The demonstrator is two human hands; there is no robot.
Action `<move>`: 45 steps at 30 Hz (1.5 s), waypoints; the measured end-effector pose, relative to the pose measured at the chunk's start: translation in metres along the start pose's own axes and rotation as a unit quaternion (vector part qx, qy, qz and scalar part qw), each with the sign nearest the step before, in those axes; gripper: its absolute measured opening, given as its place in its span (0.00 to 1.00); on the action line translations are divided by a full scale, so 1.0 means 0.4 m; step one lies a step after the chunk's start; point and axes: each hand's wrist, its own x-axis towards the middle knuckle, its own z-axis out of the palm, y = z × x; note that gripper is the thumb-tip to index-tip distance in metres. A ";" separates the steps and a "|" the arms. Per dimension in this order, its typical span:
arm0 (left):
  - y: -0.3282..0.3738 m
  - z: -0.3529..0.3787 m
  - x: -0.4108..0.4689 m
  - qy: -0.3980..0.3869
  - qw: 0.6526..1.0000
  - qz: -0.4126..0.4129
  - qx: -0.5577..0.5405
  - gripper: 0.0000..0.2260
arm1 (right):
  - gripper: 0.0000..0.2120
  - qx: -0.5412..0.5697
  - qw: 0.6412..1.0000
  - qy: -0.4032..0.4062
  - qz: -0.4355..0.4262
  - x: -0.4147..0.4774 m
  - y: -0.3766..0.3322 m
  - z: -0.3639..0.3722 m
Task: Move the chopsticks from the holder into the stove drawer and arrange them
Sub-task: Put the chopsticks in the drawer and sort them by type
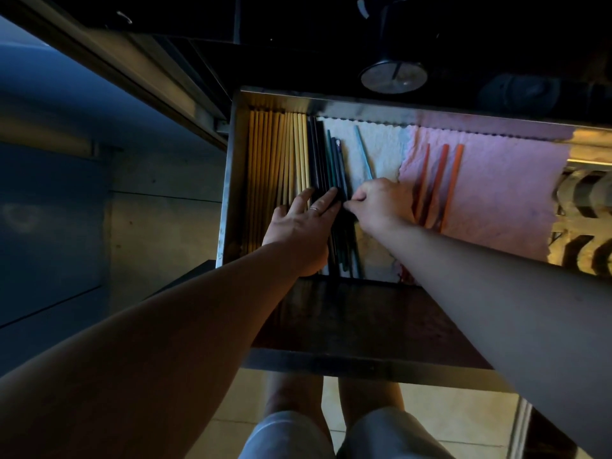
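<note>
The metal stove drawer [231, 167] is pulled out below me. Several wooden chopsticks [275, 154] lie side by side at its left, then several black and dark teal chopsticks [326, 160]. One light blue chopstick [363, 154] lies slanted on a white cloth, and three orange chopsticks [442, 180] lie on a pink cloth. My left hand [299, 223] rests flat, fingers spread, on the wooden and dark chopsticks. My right hand [381, 207] pinches the dark chopsticks just beside the left fingertips. The holder is not in view.
A white cloth [381, 144] and a pink cloth [503, 193] line the drawer floor. A round metal lid [393, 77] sits on the dark stove top behind the drawer. A counter edge [139, 71] runs at the left. My legs stand below the drawer front [364, 362].
</note>
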 end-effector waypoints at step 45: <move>0.035 0.010 0.013 0.043 0.998 -0.028 0.044 0.42 | 0.06 0.056 0.998 0.029 -0.011 0.013 0.043 0.015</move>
